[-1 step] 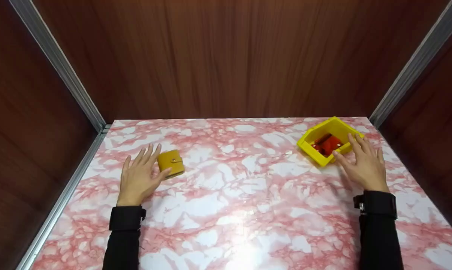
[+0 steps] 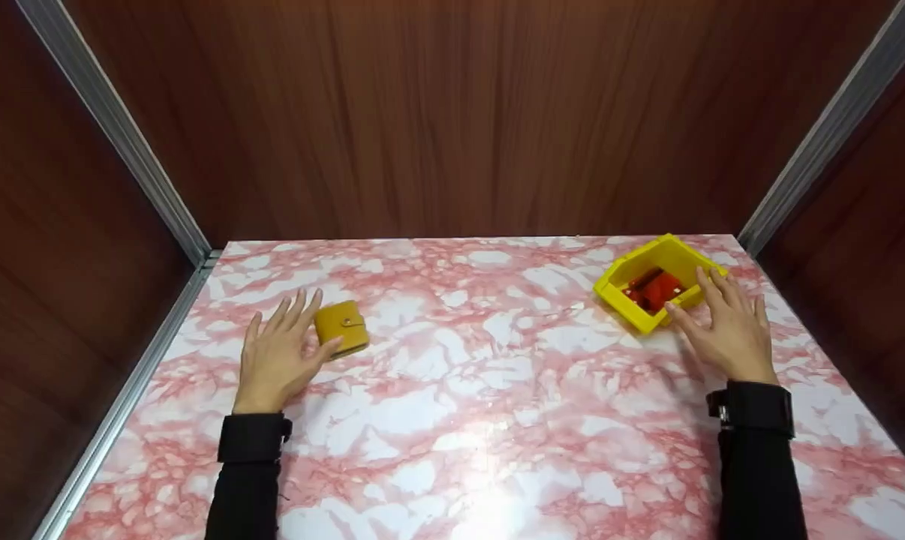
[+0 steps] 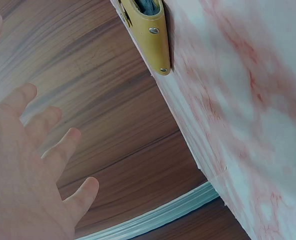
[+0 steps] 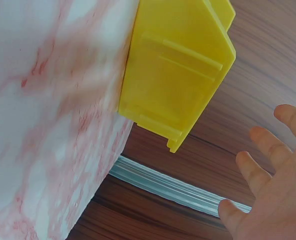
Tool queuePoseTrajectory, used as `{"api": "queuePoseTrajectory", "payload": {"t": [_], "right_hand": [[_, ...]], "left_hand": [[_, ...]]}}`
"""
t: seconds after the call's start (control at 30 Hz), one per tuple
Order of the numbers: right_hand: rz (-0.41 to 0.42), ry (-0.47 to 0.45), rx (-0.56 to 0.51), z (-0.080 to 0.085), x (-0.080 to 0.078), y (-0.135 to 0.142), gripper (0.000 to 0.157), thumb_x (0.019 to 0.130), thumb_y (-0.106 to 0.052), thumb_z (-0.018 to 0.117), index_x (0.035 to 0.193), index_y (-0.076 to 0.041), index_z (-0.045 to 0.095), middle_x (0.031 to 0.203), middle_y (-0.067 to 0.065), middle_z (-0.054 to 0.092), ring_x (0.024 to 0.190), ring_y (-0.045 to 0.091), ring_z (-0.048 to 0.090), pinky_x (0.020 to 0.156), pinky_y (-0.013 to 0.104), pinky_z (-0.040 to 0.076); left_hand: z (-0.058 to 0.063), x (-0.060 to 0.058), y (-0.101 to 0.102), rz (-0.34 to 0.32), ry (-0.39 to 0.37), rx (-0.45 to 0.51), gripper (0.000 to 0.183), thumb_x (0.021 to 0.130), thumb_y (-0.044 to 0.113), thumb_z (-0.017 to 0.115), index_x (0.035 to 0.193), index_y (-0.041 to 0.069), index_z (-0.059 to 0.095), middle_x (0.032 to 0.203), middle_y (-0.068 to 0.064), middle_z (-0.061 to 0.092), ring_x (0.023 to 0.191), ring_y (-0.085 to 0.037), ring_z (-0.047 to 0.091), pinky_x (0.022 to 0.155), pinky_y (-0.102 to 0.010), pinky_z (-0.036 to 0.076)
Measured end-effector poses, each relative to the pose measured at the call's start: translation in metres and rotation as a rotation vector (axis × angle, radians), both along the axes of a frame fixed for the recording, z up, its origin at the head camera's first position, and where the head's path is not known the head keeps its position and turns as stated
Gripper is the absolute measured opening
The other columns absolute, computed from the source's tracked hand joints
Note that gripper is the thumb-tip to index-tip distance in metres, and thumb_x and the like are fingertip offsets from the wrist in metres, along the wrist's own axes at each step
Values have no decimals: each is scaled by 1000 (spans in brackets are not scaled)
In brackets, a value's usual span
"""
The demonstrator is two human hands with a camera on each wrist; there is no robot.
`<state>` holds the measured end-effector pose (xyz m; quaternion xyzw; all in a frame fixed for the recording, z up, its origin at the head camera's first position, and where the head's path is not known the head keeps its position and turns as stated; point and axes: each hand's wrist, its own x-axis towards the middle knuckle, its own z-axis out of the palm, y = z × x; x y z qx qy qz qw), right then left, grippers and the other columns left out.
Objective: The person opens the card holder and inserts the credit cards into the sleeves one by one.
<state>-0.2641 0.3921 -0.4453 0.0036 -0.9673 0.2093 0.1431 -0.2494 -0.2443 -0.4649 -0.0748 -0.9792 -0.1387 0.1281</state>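
Note:
My left hand (image 2: 276,364) hovers beside a small mustard-yellow wallet (image 2: 340,326) with a snap strap, fingers spread and holding nothing. In the left wrist view a gap separates that hand (image 3: 22,175) from the wallet (image 3: 157,47), whose end shows dark inner leaves and metal studs. A yellow plastic bin (image 2: 681,256) stands at the back right, with shiny red items (image 2: 661,291) inside, their kind unclear. Over its near right side is my right hand (image 2: 734,341), fingers extended. The right wrist view shows this hand (image 4: 278,200) apart from the bin's side wall (image 4: 175,75).
Both things lie on a tabletop (image 2: 452,360) with a pink and white marble pattern. Dark wood panels (image 2: 452,120) rise at the back and both sides, joined by metal corner rails (image 2: 133,154). Glare brightens the table's near middle.

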Motion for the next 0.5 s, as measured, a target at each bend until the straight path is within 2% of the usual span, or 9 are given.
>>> {"api": "queuePoseTrajectory", "payload": {"t": [0.27,0.5], "right_hand": [[-14,-35,13,-1,-5,-4,91,100,-67,48,167,-13,18,169,28,18,155,51,11,123,65,-13],[2,-80,9,-8,-7,-3,93,100,-67,49,167,-11,17,169,28,16,153,55,14,124,68,-3]], "left_hand": [[1,-1,2,-6,3,3,84,98,66,53,165,23,28,170,-11,27,156,-38,27,126,-64,10],[-2,-1,7,-33,-7,14,84,97,60,61,165,23,29,168,-14,33,152,-40,34,124,-64,17]]}}
